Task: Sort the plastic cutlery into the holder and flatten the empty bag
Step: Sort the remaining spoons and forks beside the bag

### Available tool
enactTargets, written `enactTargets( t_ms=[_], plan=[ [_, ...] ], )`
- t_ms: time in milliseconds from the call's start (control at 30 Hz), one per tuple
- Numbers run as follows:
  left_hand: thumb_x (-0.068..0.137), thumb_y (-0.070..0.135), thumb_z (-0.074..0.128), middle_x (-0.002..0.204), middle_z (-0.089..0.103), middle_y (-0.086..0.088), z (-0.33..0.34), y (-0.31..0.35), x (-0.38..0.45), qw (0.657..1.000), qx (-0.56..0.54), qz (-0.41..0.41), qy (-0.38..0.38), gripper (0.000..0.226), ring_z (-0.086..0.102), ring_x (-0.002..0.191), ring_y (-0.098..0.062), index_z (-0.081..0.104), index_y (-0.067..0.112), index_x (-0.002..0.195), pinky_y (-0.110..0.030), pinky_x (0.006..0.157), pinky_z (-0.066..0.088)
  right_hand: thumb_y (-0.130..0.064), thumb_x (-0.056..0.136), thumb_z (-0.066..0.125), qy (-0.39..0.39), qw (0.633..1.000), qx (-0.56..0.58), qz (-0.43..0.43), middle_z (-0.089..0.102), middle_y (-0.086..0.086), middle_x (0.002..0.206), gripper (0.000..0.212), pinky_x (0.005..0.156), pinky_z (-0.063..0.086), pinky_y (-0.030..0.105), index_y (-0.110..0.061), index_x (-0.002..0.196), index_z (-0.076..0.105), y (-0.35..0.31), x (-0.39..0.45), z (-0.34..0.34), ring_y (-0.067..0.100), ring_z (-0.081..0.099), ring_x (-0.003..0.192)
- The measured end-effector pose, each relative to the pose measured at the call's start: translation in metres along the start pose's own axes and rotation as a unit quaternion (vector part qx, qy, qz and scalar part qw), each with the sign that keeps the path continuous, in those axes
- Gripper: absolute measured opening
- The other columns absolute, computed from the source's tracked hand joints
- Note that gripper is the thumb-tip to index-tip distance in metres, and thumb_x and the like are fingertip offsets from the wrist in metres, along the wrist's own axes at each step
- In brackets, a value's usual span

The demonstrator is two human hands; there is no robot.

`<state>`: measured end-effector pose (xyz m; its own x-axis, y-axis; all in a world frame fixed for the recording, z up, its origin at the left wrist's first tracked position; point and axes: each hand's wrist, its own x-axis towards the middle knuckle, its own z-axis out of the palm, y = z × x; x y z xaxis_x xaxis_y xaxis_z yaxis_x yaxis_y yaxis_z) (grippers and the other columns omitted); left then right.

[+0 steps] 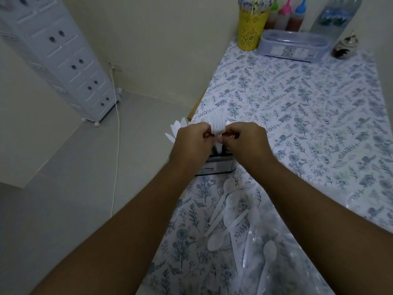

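My left hand (191,141) and my right hand (246,139) meet above the cutlery holder (217,166), a dark box with a metal front near the table's left edge. Both pinch a stacked bunch of white plastic forks (217,124), tines pointing away from me. White knives (176,130) fan out of the holder to the left, partly hidden by my left hand. Several white plastic spoons (227,211) lie loose on the floral tablecloth below my wrists. The clear plastic bag (265,252) lies crumpled at the near right with a spoon (269,252) on it.
At the table's far end stand a yellow cup of sticks (251,28), sauce bottles (295,15), a lidded clear box (293,46) and a water bottle (336,15). A white drawer tower (63,60) and a cable (117,145) are on the floor to the left.
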<state>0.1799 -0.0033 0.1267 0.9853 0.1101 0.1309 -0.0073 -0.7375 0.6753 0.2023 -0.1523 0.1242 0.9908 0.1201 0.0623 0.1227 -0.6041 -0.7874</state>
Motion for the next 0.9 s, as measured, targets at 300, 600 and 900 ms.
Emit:
enactTargets(
  t_ms=[300, 600, 900],
  plan=[
    [0.091, 0.004, 0.060, 0.099, 0.075, -0.011, -0.008, 0.009, -0.006, 0.991, 0.127, 0.032, 0.041, 0.019, 0.068, 0.091, -0.024, 0.075, 0.007, 0.102, -0.037, 0.088, 0.051, -0.018, 0.088, 0.075, -0.012, 0.994, -0.112, 0.005, 0.075, 0.004, 0.094, 0.023, 0.082, 0.050, 0.022, -0.007, 0.108, 0.077, 0.000, -0.019, -0.014, 0.015, 0.064, 0.086],
    [0.089, 0.014, 0.067, 0.088, 0.070, 0.001, 0.044, -0.019, -0.123, 0.992, 0.009, -0.075, -0.101, 0.011, 0.063, 0.078, -0.011, 0.072, 0.013, 0.098, -0.016, 0.070, 0.050, -0.023, 0.090, 0.073, -0.041, 0.989, -0.032, 0.136, 0.075, -0.006, 0.092, 0.016, 0.060, 0.036, -0.002, -0.020, 0.104, 0.080, 0.054, -0.102, -0.012, -0.009, 0.054, 0.068],
    [0.092, 0.022, 0.065, 0.096, 0.058, -0.005, 0.107, -0.060, -0.163, 0.968, 0.100, -0.156, -0.169, 0.013, 0.053, 0.089, -0.019, 0.056, 0.013, 0.091, -0.026, 0.072, 0.038, -0.018, 0.092, 0.070, -0.097, 0.955, 0.036, 0.279, 0.075, -0.011, 0.091, 0.014, 0.077, 0.049, 0.015, -0.021, 0.100, 0.082, 0.102, -0.193, -0.007, 0.006, 0.069, 0.091]
  ],
)
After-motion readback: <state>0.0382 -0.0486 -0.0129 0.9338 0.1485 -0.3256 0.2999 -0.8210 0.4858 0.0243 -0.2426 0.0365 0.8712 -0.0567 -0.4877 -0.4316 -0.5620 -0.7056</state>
